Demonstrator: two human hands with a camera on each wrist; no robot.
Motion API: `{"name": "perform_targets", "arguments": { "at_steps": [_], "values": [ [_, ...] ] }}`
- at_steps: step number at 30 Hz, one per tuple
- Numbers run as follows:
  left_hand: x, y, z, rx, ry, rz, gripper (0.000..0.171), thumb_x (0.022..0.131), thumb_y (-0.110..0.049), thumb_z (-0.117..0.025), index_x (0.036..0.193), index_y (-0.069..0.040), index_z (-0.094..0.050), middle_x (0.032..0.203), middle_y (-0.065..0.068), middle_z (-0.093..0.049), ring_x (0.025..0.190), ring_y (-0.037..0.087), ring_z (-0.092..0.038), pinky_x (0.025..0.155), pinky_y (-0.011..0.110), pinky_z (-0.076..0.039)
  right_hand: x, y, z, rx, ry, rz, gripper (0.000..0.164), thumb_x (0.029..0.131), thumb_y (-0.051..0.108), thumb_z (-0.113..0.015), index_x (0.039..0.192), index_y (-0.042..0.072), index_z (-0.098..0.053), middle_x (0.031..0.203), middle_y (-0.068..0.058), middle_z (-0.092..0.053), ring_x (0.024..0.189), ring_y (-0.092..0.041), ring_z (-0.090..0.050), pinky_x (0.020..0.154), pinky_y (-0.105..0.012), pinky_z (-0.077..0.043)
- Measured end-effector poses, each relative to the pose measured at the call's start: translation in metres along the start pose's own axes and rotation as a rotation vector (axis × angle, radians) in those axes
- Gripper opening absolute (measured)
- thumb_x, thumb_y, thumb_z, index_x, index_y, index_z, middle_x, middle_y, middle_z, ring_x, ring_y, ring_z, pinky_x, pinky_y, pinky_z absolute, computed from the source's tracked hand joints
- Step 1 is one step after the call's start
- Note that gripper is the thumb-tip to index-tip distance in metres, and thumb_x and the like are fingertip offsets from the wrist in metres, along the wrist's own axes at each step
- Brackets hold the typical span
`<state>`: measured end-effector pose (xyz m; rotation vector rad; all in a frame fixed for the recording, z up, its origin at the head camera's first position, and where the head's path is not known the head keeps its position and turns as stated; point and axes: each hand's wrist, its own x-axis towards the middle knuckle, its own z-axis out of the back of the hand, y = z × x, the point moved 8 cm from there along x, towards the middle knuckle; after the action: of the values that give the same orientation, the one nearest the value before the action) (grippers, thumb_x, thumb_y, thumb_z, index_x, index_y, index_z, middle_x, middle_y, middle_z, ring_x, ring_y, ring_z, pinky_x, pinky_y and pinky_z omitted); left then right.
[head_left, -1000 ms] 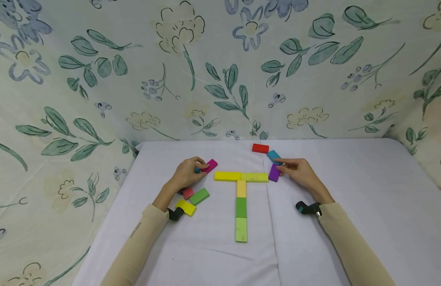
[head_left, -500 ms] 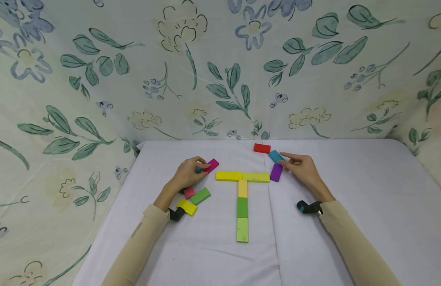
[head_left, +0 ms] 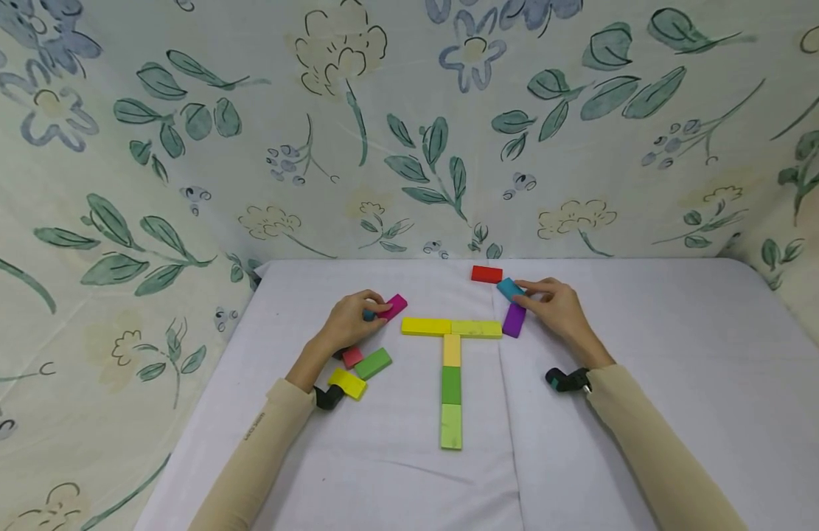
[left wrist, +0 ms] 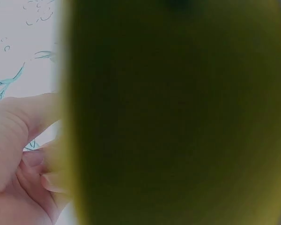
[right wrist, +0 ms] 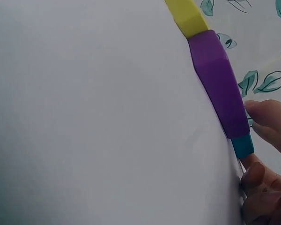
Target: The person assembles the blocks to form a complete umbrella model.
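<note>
In the head view my left hand (head_left: 348,320) pinches a magenta block (head_left: 396,303), with part of a dark blue block (head_left: 368,315) showing beneath the fingers. My right hand (head_left: 559,305) grips a blue block (head_left: 509,287) between thumb and fingers at its right end. That block lies slantwise between a red block (head_left: 486,274) and a purple block (head_left: 514,321). The right wrist view shows the purple block (right wrist: 218,84) in front, partly hiding the blue block (right wrist: 243,145). A dark yellow blur covers most of the left wrist view beside the left hand (left wrist: 18,164).
Two yellow blocks (head_left: 425,326) form a bar, with a stem of an orange-yellow block (head_left: 452,350), a green block (head_left: 451,385) and a light green block (head_left: 451,427) below. Near the left wrist lie a pinkish-red block (head_left: 352,358), a green block (head_left: 373,363) and a yellow block (head_left: 347,383).
My right hand has gone from the purple block to the blue block, which has shifted slightly left in the last half second. The left hand stays put with the magenta block.
</note>
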<state>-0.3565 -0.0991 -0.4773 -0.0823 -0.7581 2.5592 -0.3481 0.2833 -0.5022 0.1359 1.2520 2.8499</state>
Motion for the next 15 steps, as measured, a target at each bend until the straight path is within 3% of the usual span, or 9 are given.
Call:
{"name": "perform_targets", "arguments": {
  "at_steps": [15],
  "values": [
    [0.0,0.001,0.0,-0.009,-0.004,-0.004,0.031,0.095,-0.017,-0.076,0.125,-0.011,-0.076,0.127,0.007,-0.069,0.102,0.026,-0.062,0.093,0.044,-0.053,0.01,0.009,-0.009,-0.026,0.069,0.027,0.038,0.097,0.031,-0.075,0.131,0.014,-0.073,0.115,-0.014,-0.061,0.096,-0.027,-0.049,0.074,-0.033,-0.042]
  ]
}}
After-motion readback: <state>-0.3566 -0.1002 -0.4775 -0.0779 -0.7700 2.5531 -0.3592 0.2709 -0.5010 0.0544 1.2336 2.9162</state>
